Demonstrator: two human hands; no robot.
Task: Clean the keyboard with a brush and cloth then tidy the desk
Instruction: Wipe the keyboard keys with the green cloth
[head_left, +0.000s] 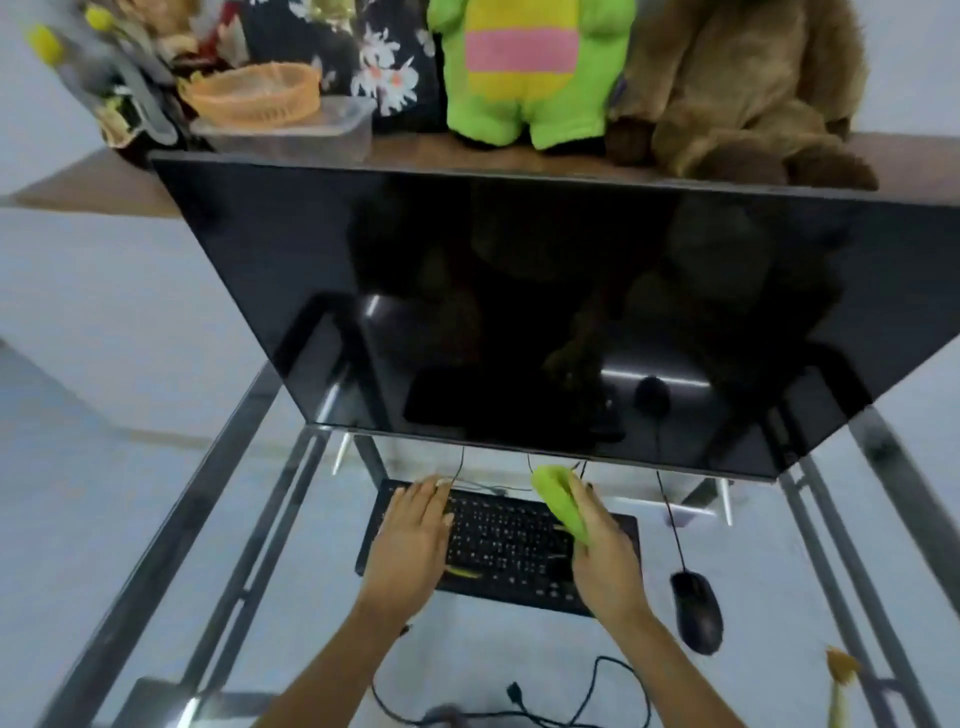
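The right hand (602, 551) holds a bunched green cloth (561, 501) over the far right keys of the black keyboard (501, 543) on the glass worktop (291, 519). The left hand (415, 535) lies flat, fingers straight, steadying its left end. The cloth looks soft and light, best gripped wadded.

Bare forearms, no sleeves visible

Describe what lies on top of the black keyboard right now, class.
The left hand rests flat on the left keys of the keyboard. The right hand holds a green cloth over the right side. Keys beneath both are hidden.
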